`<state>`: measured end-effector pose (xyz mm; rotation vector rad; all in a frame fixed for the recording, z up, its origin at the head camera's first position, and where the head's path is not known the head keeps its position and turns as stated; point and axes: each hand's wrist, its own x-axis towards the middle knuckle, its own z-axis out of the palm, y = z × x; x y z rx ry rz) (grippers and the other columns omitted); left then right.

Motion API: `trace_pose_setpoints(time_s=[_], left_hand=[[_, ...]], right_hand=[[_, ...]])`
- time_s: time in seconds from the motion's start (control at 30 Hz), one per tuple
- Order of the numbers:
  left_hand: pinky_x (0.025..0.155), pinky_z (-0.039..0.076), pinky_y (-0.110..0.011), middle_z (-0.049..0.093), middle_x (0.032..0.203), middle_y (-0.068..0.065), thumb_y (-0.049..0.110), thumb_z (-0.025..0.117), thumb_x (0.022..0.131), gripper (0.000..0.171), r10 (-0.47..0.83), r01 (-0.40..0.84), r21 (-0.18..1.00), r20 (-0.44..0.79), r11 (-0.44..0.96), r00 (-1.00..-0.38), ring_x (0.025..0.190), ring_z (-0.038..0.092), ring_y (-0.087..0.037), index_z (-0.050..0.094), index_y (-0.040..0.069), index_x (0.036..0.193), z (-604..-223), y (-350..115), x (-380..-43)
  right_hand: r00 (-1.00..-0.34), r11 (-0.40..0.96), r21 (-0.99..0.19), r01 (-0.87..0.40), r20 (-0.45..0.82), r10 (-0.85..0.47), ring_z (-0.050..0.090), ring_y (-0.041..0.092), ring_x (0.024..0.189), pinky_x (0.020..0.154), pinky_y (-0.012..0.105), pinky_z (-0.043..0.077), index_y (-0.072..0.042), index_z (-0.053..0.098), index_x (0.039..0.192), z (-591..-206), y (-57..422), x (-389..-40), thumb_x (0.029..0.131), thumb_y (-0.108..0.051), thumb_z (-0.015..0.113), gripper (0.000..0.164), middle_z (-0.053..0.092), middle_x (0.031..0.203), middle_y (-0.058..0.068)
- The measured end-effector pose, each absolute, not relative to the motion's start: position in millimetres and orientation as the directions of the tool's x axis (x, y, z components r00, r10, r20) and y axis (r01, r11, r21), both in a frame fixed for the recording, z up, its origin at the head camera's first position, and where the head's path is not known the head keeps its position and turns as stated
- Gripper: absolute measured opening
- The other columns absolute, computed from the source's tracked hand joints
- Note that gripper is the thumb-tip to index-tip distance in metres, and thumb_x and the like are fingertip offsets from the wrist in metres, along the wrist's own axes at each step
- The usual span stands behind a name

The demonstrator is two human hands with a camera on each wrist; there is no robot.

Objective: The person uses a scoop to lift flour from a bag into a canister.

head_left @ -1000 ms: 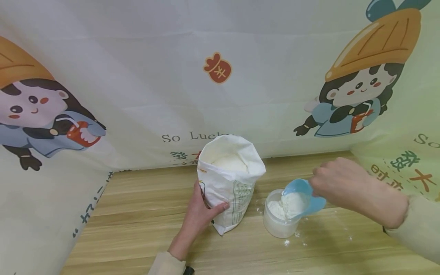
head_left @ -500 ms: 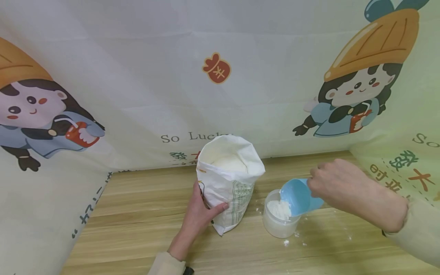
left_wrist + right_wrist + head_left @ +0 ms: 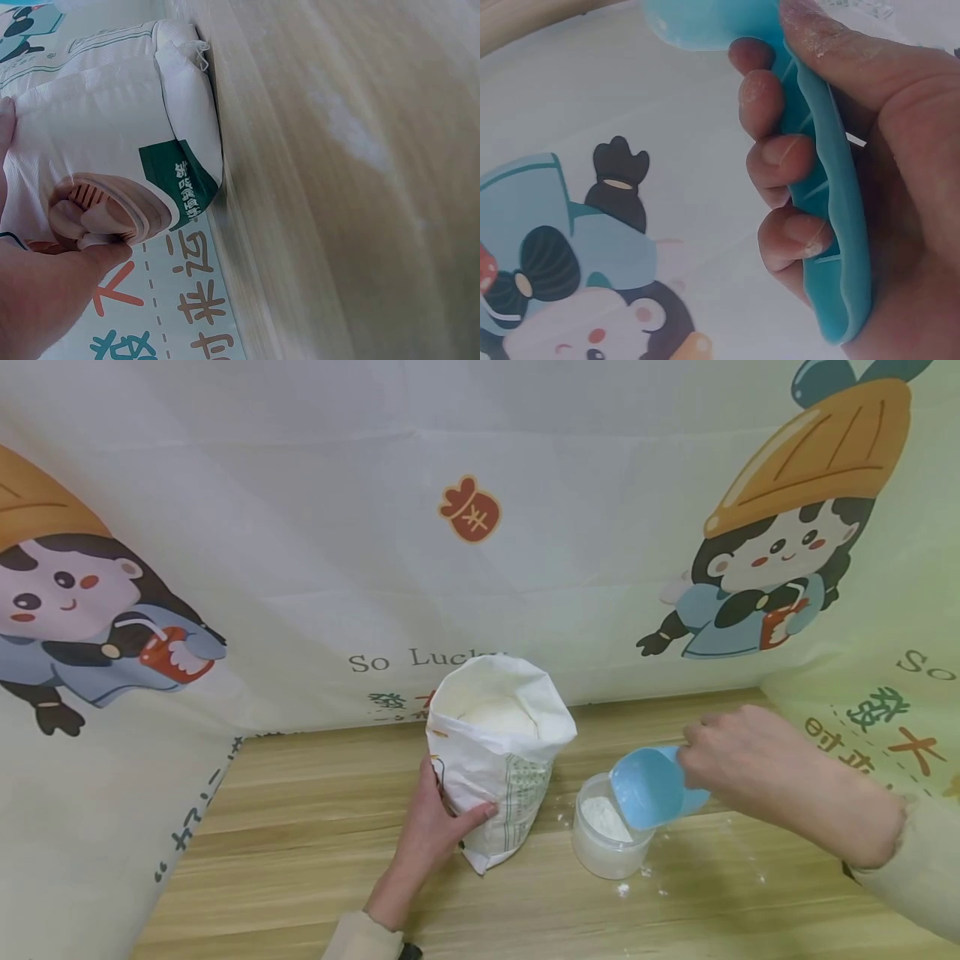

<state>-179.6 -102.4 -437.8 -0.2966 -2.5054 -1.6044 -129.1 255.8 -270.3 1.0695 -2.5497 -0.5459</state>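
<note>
A white bag (image 3: 495, 793) of pale powder stands open on the wooden table, its mouth facing up. My left hand (image 3: 431, 827) grips its lower left side, thumb on the front; the left wrist view shows the fingers (image 3: 105, 259) against the bag's printed side. My right hand (image 3: 738, 760) holds a blue scoop (image 3: 648, 789) tipped over a clear round jar (image 3: 611, 856). The scoop's bowl looks nearly bare, and white powder (image 3: 606, 818) lies heaped in the jar. In the right wrist view, fingers wrap around the scoop's handle (image 3: 840, 225).
Spilled white powder (image 3: 623, 889) dots the table (image 3: 300, 852) around the jar. A pale cloth backdrop (image 3: 337, 527) with cartoon figures and lettering rises behind the table and along both sides.
Powder has slid out of the scoop into the jar, and the scoop has tipped further over it. My left hand and the bag have stayed in place.
</note>
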Motion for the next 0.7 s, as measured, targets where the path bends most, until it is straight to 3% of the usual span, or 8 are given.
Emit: trace_pose_setpoints(time_s=[0.2,0.33,0.57,0.7], left_hand=[[0.117,0.035,-0.054,0.045,0.153,-0.019,0.026,0.095,0.075,0.119,0.072,0.241,0.875,0.232,0.421,-0.970,0.139,0.046,-0.036,0.017,0.010,0.163,-438.6,-102.3,-180.0],[0.118,0.033,-0.054,0.047,0.151,-0.021,0.027,0.095,0.075,0.117,0.075,0.237,0.880,0.226,0.411,-0.971,0.139,0.045,-0.038,0.019,0.008,0.162,-439.5,-102.2,-179.7],[0.118,0.033,-0.053,0.047,0.150,-0.019,0.028,0.094,0.075,0.116,0.088,0.236,0.883,0.219,0.406,-0.972,0.138,0.047,-0.035,0.019,0.010,0.162,-437.5,-102.8,-179.4],[0.116,0.035,-0.053,0.046,0.151,-0.017,0.030,0.096,0.073,0.120,0.089,0.253,0.885,0.238,0.391,-0.967,0.137,0.047,-0.034,0.017,0.013,0.163,-437.1,-103.1,-180.5]], right_hand=[[-0.706,0.688,0.408,-0.600,0.133,-0.695,0.043,0.008,0.056,0.044,0.024,0.038,-0.019,0.068,0.071,-273.1,265.4,-132.1,0.078,-0.031,0.090,0.026,0.048,0.063,-0.010],[-0.751,0.736,0.353,-0.577,0.126,-0.649,0.050,0.010,0.060,0.047,0.028,0.042,-0.020,0.069,0.077,-275.6,275.4,-130.9,0.081,-0.032,0.088,0.023,0.050,0.067,-0.011],[-0.804,0.818,0.227,-0.528,0.176,-0.568,0.049,0.009,0.061,0.048,0.029,0.039,-0.021,0.071,0.086,-285.4,294.9,-124.7,0.084,-0.031,0.087,0.019,0.052,0.071,-0.013],[-0.838,0.854,0.160,-0.496,0.172,-0.519,0.051,0.007,0.062,0.051,0.032,0.044,-0.018,0.075,0.093,-291.2,303.2,-122.7,0.087,-0.031,0.083,0.016,0.058,0.076,-0.014]])
